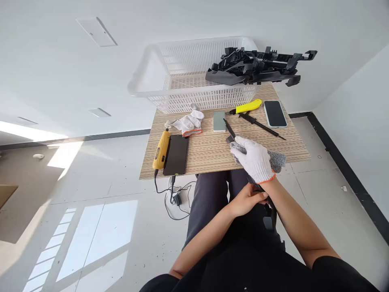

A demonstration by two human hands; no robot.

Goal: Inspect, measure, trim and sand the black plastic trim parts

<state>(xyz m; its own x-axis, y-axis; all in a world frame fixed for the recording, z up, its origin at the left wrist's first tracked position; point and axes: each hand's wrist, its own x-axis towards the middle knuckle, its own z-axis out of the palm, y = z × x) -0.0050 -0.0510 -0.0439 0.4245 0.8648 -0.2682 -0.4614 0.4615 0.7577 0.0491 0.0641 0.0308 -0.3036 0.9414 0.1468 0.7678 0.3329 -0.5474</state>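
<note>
Head view, the only view.

The left hand (247, 198) is bare and sits over the lap, just below the near edge of the worktop (209, 156). Its fingers are closed around a black plastic part (267, 217), which runs from the hand towards 5 o'clock.

The right hand (253, 160) wears a white knit glove and sits at 12 o'clock from the left hand, on the worktop's near edge. Its fingers curl over a grey cloth (277, 161). Whether they grip the cloth or only press on it cannot be told.

Handling judgement: the part looks like light, stiff moulded plastic with thin ribs and sharp edges, and is best held by its thicker body rather than its tabs.

Other items on the worktop, placed from the gloved hand:
- At 10 o'clock, a grey block (219, 121) and a spare glove (189, 123).
- At 9 o'clock, a dark screen (176, 155) with a yellow rotary tool (161, 150) touching its left side.
- At 12 o'clock, a yellow knife (247, 106).
- At 1 o'clock, a phone (275, 114).
- At the far edge, a white basket (152, 81) with further black mouldings (258, 67) piled on its rim.
</note>
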